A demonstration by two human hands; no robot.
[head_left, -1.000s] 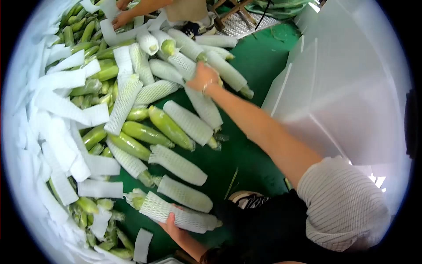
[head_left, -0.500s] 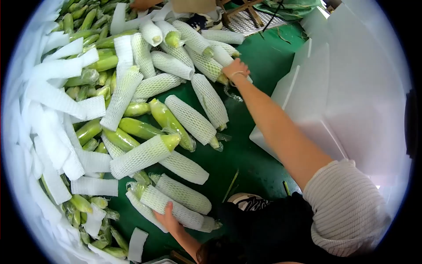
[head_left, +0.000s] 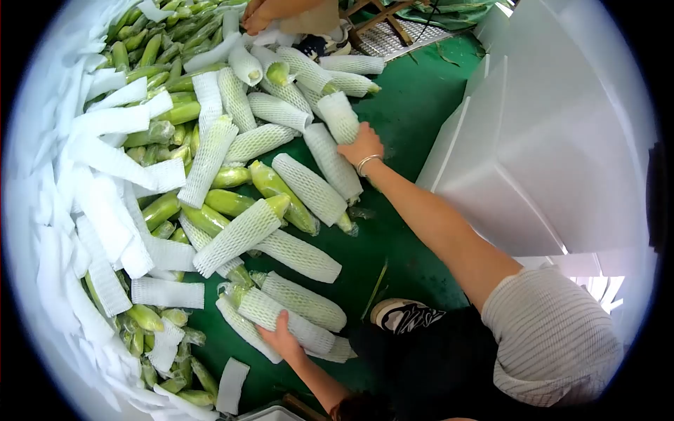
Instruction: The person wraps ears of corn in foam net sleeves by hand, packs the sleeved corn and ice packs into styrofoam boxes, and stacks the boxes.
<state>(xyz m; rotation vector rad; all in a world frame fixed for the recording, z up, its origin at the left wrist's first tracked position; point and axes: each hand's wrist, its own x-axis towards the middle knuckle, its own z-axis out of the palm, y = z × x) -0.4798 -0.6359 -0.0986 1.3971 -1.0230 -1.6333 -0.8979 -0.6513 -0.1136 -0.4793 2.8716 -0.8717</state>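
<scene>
Green zucchini, many in clear film and white foam-net sleeves, lie in a heap on the green floor. My right hand is closed around a sleeved zucchini, lifted above its neighbours and tilted. Near the bottom, my left hand grips a sleeved zucchini, with the thumb on its side and the other fingers hidden beneath. Another sleeved zucchini lies just above that one. A zucchini without a sleeve and a sleeved zucchini rest between my hands.
Loose white foam sleeves pile along the left. A white plastic wall or crate stands at right. At the top, another person's hand is over the heap beside a wooden stool. My shoe is below on the green floor.
My right hand has drawn back toward me and left with the sleeved zucchini, raising it. My left hand keeps its hold below. The other person's hand shows further into view.
</scene>
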